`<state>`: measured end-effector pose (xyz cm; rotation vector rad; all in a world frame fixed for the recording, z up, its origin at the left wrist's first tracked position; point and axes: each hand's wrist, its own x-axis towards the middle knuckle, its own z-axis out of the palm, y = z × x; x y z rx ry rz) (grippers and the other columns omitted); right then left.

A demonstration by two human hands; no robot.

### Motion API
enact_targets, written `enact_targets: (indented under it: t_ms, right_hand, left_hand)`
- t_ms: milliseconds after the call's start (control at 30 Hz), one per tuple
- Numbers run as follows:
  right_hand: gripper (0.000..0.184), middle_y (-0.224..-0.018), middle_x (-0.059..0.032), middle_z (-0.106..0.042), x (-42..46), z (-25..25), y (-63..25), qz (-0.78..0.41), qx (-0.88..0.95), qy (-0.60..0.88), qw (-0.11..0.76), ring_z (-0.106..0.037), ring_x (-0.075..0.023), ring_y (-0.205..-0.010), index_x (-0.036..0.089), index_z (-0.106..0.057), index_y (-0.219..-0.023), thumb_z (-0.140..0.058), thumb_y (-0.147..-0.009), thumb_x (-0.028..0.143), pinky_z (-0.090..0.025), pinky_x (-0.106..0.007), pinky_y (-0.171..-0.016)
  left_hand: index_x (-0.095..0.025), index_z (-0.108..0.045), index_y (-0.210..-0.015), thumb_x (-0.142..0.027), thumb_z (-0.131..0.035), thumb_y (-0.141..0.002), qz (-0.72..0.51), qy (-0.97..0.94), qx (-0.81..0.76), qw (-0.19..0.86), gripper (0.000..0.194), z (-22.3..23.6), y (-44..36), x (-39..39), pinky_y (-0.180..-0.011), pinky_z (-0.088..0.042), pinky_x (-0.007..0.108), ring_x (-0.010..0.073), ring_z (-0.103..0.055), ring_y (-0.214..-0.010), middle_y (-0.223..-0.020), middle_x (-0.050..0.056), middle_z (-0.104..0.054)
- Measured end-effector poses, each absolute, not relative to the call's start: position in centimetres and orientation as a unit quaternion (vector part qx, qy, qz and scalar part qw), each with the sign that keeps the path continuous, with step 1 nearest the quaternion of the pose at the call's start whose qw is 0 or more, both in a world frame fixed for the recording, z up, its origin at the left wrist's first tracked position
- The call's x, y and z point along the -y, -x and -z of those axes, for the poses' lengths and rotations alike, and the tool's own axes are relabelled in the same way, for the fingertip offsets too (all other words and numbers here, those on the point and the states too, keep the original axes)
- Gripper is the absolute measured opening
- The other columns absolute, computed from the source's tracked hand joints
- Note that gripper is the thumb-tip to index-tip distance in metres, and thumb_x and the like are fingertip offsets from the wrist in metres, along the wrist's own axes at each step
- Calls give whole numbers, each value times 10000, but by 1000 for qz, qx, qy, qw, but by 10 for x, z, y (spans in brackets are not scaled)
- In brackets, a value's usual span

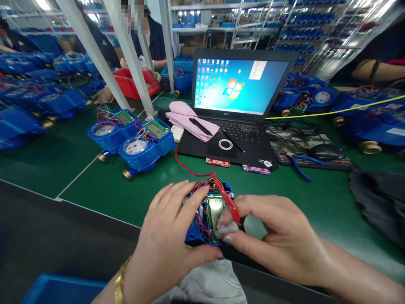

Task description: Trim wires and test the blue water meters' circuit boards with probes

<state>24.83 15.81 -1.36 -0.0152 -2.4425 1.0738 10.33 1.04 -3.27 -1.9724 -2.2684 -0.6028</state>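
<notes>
**Right at the table's near edge, both hands on an open blue meter**

Down at the near rim of the green table point(104, 185), the left hand point(167, 236) cups a blue water meter point(205, 219) from its left side, fingers curled over the top. The right hand point(275, 236) pinches a red clip point(229, 202) against the meter's exposed circuit board; its red wire point(190, 169) runs far-left to two more blue meters point(131, 139). Open green surface lies left of the hands and to their right, up to a dark cloth point(379, 202). Beyond, a laptop point(240, 105) shows a Windows desktop; its brand badge is too small to read. Batteries point(237, 165) lie along its near edge, their print illegible, with blue-handled pliers point(300, 162) just to their right.
</notes>
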Motion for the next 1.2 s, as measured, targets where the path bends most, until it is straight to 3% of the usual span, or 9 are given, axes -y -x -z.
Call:
enact_targets:
  t_ms: [167, 600, 1200]
  right_hand:
    - [132, -718, 29, -649, -158, 16, -249, -383, 895, 8, 229, -583, -89, -617, 193, -542, -854, -599, -789, 93, -432, -182, -587]
    - [95, -703, 21, -645, -154, 15, -250, -374, 900, -5, 224, -585, -93, -615, 181, -538, -841, -577, -815, 98, -420, -199, -574]
    - [83, -673, -5, -636, -151, 11, -251, -339, 915, -10, 217, -593, -121, -597, 160, -559, -828, -538, -819, 80, -429, -228, -550]
  left_hand:
    - [-190, -404, -1303, -671, -590, -690, 191, 647, 737, 36, 802, 32, -105, -12, -976, -390, 498, 309, -462, -1178, -1282, 124, -503]
    - [-176, -432, -1252, -555, -747, -579, 214, 642, 734, 56, 834, 33, -106, -13, -993, -376, 474, 290, -468, -1156, -1253, 111, -524]
    - [-173, -466, -1235, -633, -694, -597, 217, 641, 733, 70, 818, 35, -106, -14, -957, -411, 495, 297, -507, -1127, -1220, 120, -557]
